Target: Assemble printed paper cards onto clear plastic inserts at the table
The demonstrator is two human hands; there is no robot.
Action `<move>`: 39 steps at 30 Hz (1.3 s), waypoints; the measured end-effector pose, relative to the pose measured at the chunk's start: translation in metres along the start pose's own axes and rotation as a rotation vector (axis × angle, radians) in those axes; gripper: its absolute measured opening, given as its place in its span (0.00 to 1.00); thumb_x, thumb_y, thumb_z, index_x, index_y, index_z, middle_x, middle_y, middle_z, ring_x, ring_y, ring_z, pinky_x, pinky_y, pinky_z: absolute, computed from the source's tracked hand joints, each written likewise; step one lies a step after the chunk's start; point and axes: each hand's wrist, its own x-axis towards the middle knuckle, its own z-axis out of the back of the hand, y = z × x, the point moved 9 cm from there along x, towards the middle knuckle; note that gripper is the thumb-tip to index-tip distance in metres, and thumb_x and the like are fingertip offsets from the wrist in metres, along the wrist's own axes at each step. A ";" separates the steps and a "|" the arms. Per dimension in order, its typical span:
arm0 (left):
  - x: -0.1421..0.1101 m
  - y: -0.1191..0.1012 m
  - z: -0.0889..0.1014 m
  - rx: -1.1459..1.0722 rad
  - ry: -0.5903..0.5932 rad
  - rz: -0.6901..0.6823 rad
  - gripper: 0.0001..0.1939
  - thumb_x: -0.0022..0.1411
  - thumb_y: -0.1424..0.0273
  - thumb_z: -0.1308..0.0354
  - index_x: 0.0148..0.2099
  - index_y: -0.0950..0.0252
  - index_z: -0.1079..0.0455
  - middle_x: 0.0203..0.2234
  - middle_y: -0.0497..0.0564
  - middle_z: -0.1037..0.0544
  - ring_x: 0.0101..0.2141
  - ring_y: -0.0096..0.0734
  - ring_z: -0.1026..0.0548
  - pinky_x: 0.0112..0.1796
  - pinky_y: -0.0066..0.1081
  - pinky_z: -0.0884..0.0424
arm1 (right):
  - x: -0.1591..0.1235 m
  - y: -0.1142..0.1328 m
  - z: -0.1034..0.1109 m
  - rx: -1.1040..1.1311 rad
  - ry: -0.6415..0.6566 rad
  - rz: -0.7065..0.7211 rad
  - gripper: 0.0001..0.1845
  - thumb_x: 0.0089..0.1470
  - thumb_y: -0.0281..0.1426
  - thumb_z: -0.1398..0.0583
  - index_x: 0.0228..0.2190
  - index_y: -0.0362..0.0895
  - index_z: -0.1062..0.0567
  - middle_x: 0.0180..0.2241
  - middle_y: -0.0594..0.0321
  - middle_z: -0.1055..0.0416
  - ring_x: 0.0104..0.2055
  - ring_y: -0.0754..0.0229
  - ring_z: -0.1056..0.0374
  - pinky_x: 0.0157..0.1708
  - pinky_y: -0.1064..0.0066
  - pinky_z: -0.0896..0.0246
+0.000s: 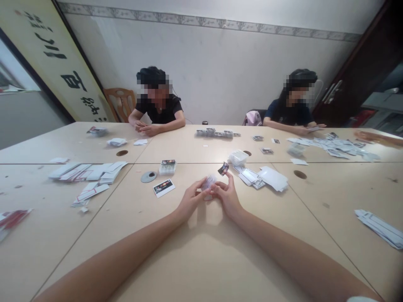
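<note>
My left hand [190, 198] is closed on a small clear plastic case or sleeve [208, 182], held just above the table. My right hand [229, 196] pinches the near right edge of the same clear plastic piece. At its raised fingertip is a small dark picture card [223, 168], which looks slightly bent. Left of my hands, a printed card [164, 188] with a dark picture and white border lies flat. Behind that card stands a clear box [167, 167] with a dark card on top. Clear plastic pieces [238, 157] are stacked beyond my right hand.
White sheets [273, 178] lie right of my hands, and fanned white cards [90, 172] lie left. A grey disc [149, 176] rests near a table seam. Card stacks [217, 133] line the far side. Two people [159, 105] sit opposite; another person's hand [367, 136] reaches in at right.
</note>
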 end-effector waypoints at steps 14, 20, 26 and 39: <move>-0.011 -0.023 -0.013 0.211 0.111 -0.140 0.15 0.67 0.56 0.49 0.47 0.61 0.33 0.40 0.50 0.18 0.41 0.37 0.21 0.40 0.31 0.29 | 0.001 0.002 0.001 -0.022 -0.048 0.041 0.38 0.44 0.37 0.30 0.51 0.52 0.44 0.35 0.65 0.24 0.36 0.56 0.23 0.39 0.61 0.26; -0.013 -0.026 -0.007 0.539 0.067 -0.216 0.12 0.68 0.63 0.51 0.42 0.60 0.29 0.38 0.50 0.19 0.37 0.36 0.22 0.38 0.30 0.32 | -0.003 0.006 0.005 -0.183 -0.100 0.074 0.39 0.43 0.38 0.29 0.50 0.51 0.43 0.31 0.70 0.28 0.36 0.57 0.25 0.40 0.65 0.27; -0.017 -0.033 -0.007 0.708 0.059 -0.291 0.12 0.67 0.68 0.53 0.42 0.62 0.28 0.34 0.51 0.20 0.32 0.33 0.24 0.34 0.29 0.35 | -0.005 0.007 0.002 -0.219 -0.072 0.072 0.40 0.44 0.41 0.31 0.53 0.51 0.46 0.32 0.69 0.27 0.34 0.56 0.23 0.37 0.63 0.27; -0.017 -0.028 -0.007 0.981 -0.005 -0.289 0.04 0.64 0.71 0.50 0.35 0.63 0.36 0.28 0.48 0.24 0.27 0.32 0.27 0.29 0.28 0.42 | -0.004 0.003 0.001 -0.301 -0.055 0.095 0.40 0.45 0.44 0.31 0.53 0.50 0.46 0.31 0.67 0.25 0.35 0.53 0.23 0.38 0.62 0.27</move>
